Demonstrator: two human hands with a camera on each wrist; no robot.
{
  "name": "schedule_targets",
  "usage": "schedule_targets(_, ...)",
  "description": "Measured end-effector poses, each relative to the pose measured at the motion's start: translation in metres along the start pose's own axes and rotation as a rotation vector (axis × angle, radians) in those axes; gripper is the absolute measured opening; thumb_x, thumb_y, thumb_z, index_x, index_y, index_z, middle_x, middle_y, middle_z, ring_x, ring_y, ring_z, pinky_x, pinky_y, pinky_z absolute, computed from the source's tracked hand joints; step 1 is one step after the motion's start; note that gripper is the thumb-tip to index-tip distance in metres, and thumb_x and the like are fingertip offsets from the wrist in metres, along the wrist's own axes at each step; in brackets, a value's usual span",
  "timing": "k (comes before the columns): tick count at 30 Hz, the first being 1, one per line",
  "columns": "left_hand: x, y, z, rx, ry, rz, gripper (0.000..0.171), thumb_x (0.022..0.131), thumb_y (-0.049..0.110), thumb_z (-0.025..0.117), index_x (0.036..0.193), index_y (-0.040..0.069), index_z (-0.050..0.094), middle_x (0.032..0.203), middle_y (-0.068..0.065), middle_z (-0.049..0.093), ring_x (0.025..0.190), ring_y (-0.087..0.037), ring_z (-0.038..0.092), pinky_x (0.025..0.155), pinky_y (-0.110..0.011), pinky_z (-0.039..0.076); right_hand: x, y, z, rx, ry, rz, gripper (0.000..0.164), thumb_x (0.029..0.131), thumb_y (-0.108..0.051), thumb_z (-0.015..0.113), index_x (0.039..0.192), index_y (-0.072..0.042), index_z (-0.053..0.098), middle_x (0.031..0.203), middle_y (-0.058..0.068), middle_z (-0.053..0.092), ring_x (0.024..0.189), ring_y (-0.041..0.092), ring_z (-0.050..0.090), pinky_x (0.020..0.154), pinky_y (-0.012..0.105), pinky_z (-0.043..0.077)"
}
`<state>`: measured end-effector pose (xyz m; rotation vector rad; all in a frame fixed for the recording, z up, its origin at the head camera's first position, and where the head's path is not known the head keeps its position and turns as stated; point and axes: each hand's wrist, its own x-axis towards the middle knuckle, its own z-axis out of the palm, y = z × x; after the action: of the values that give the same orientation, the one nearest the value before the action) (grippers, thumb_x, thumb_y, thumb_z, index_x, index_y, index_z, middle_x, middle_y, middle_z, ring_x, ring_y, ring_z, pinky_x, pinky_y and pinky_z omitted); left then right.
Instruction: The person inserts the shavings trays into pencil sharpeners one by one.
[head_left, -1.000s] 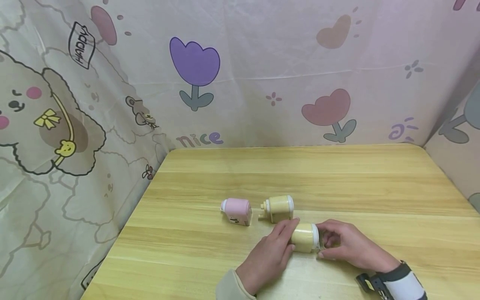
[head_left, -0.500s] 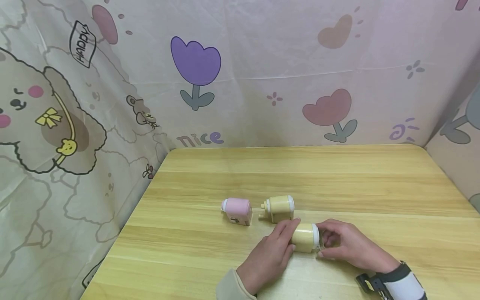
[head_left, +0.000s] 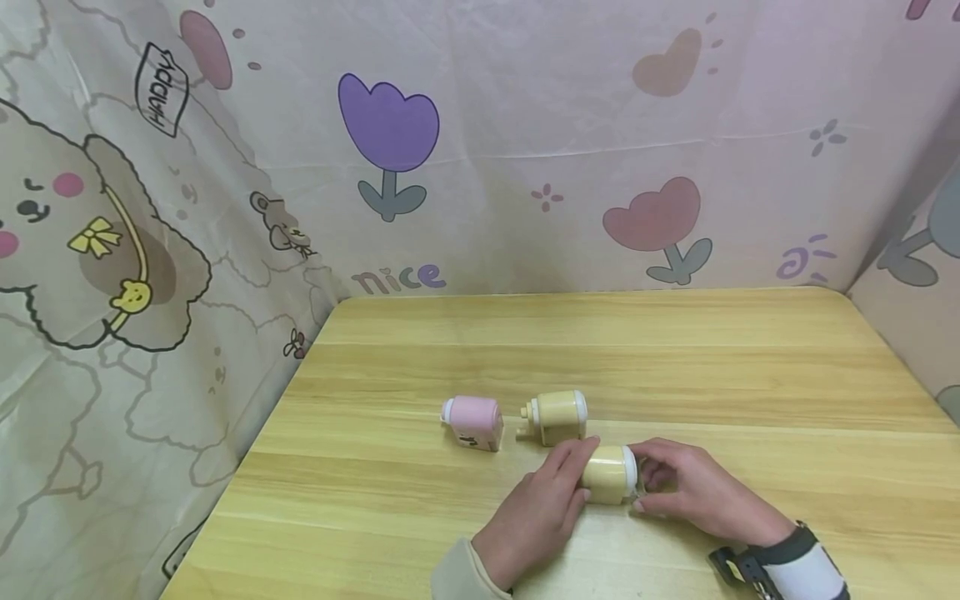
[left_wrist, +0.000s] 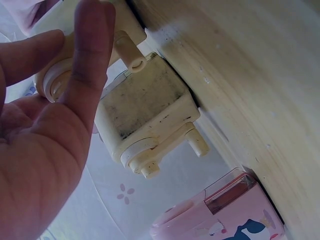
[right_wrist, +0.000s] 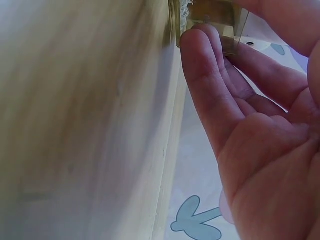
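Note:
My left hand (head_left: 536,517) grips the nearer yellow crank pencil sharpener (head_left: 606,473), which lies on the table. In the left wrist view, the crank handle (left_wrist: 129,52) of that sharpener sticks out beside the fingers. At the sharpener's white-rimmed right end, my right hand (head_left: 693,492) pinches a clear shavings drawer (right_wrist: 212,17) between thumb and fingers. Pale shavings show inside the drawer in the right wrist view. The head view mostly hides the drawer behind the fingers, so how far in it sits I cannot tell.
Just behind stands a second yellow crank sharpener (head_left: 561,412), its crank toward the left. Left of it is a pink sharpener (head_left: 476,421) with a printed picture. All rest on a wood-grain table (head_left: 420,350), with patterned cloth (head_left: 495,108) hanging behind.
My right hand has shifted very slightly left, toward the sharpener. The left hand and the other two sharpeners stay in place.

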<state>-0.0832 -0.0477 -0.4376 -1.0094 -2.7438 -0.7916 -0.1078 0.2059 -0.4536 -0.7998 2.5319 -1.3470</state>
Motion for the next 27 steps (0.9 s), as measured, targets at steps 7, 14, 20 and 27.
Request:
schedule_targets(7, 0.0003, -0.0002, 0.0000, -0.002, 0.006, 0.003, 0.058, 0.097, 0.018, 0.051, 0.150, 0.019, 0.026, 0.136, 0.001, 0.044, 0.094, -0.010, 0.058, 0.080, -0.024, 0.048, 0.0006, -0.0012, 0.0013, 0.010, 0.006, -0.015, 0.060, 0.077, -0.036, 0.076, 0.126, -0.008, 0.056, 0.101, -0.005, 0.061, 0.085, 0.009, 0.060, 0.075, 0.030, 0.051)
schedule_targets(14, 0.0010, 0.0006, -0.0004, -0.016, -0.005, -0.007, 0.058, 0.098, 0.019, 0.051, 0.150, 0.019, 0.026, 0.136, 0.001, 0.045, 0.091, -0.010, 0.058, 0.079, -0.024, 0.048, 0.0011, -0.0009, 0.0035, 0.009, 0.014, -0.028, 0.057, 0.077, -0.036, 0.076, 0.124, -0.010, 0.057, 0.100, -0.006, 0.062, 0.085, 0.010, 0.061, 0.075, 0.030, 0.051)
schedule_targets(20, 0.0008, -0.0002, 0.0004, -0.018, 0.005, -0.002, 0.057, 0.098, 0.018, 0.051, 0.149, 0.018, 0.027, 0.135, 0.000, 0.045, 0.090, -0.009, 0.058, 0.079, -0.024, 0.049, 0.0016, -0.0020, 0.0042, 0.020, 0.013, -0.023, 0.056, 0.077, -0.036, 0.076, 0.123, -0.009, 0.057, 0.098, -0.005, 0.062, 0.085, 0.010, 0.061, 0.074, 0.030, 0.052)
schedule_targets(27, 0.0002, 0.0001, 0.0012, -0.018, 0.006, -0.005, 0.057, 0.098, 0.019, 0.051, 0.150, 0.018, 0.026, 0.136, 0.000, 0.045, 0.090, -0.010, 0.058, 0.080, -0.024, 0.048, 0.0021, -0.0045, 0.0045, 0.023, 0.006, -0.005, 0.055, 0.076, -0.035, 0.077, 0.121, -0.009, 0.058, 0.095, -0.005, 0.063, 0.083, 0.011, 0.061, 0.073, 0.031, 0.052)
